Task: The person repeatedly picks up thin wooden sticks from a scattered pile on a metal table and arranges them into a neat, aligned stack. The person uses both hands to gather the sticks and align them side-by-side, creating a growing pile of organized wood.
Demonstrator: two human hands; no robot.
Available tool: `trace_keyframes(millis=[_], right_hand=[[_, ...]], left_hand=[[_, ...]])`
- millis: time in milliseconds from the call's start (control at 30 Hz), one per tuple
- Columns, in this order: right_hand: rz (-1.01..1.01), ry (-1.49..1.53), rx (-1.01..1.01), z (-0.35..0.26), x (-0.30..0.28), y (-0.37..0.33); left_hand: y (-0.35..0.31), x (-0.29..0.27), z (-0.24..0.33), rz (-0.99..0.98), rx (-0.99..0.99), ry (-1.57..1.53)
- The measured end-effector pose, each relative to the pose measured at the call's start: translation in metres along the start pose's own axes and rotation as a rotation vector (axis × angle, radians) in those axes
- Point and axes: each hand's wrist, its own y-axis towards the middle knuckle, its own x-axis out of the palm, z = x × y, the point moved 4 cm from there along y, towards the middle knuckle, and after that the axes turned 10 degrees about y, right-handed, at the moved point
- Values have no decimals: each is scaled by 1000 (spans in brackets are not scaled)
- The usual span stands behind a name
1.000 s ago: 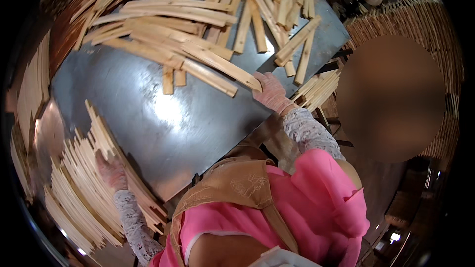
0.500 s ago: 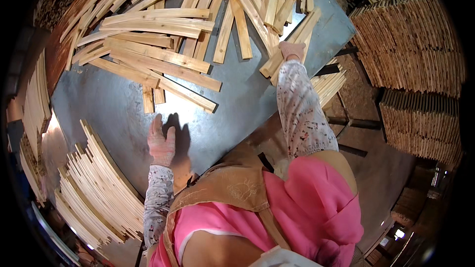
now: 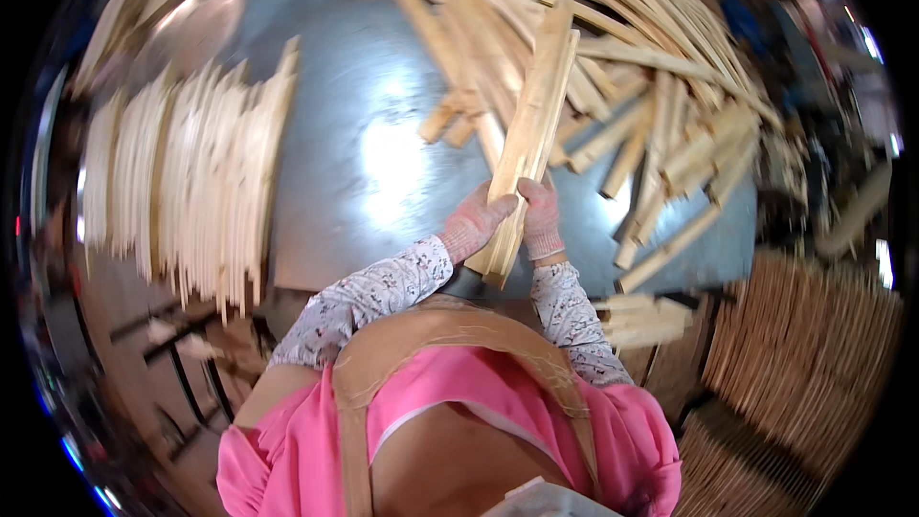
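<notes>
A small bundle of pale wooden strips (image 3: pixel 532 120) points away from my body over the metal table (image 3: pixel 335 172). My left hand (image 3: pixel 475 220), in a pinkish knit glove, grips its near part from the left side. On the other side my right hand (image 3: pixel 541 215), gloved the same way, has its fingers closed around the strips. How many strips are in the bundle is hard to tell. Loose wooden strips (image 3: pixel 661 148) lie crisscrossed on the table beyond and to the right of my hands.
To the left stands a row of strips on edge (image 3: pixel 206 172), with uneven ends. A tall stack of strips (image 3: pixel 785 335) fills the lower right. The table's near edge runs just in front of my apron (image 3: pixel 431 330).
My right hand has come back from the far right with wooden strips. My left hand, previously open and bare of any strip, now holds them too. The view has turned left.
</notes>
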Motion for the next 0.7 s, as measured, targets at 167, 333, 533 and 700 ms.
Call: trace_keyframes(millis=[167,333,533,700], right_hand=[[-252,-146,378,18,185,-1],[-743,-841,229,-3,360,-71],[-664,-674,222,15,459,-99],[-585,-691,203,2,465,-104]], left_hand=[[-84,-140,-61,487,-284,265],[-203,-237,-117,542,-451,833],[-389,-424,-205,1288,-768,721],[-471,-554,-329,1204,-575,457]])
